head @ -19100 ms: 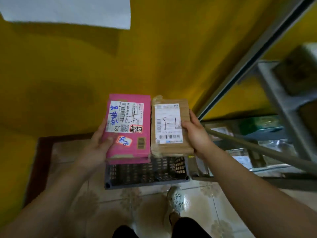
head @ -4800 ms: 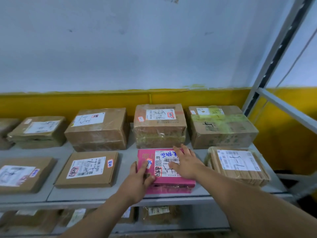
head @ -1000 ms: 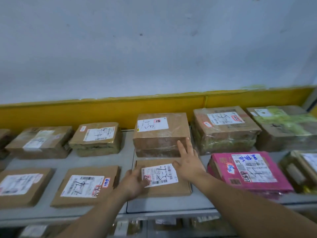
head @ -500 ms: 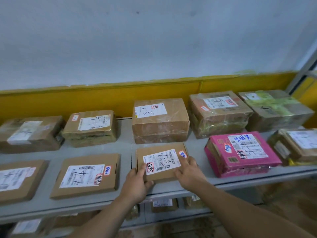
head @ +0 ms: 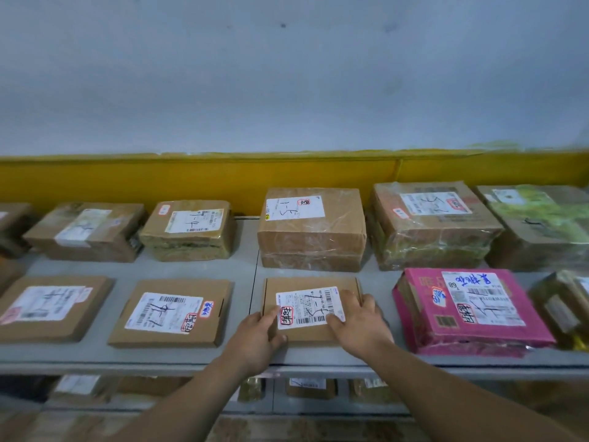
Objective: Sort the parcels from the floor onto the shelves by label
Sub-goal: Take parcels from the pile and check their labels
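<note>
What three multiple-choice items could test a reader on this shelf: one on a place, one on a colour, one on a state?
1. Where does the pink parcel lie from the flat box that the left hand and right hand hold? A left; B right; C on top.
2. The wall band behind the shelf is: A yellow; B green; C red.
3. The flat box: A stands on end; B lies open; C lies flat, shut.
Key: B, it lies to the right; A, the band is yellow; C, its label faces up.
</note>
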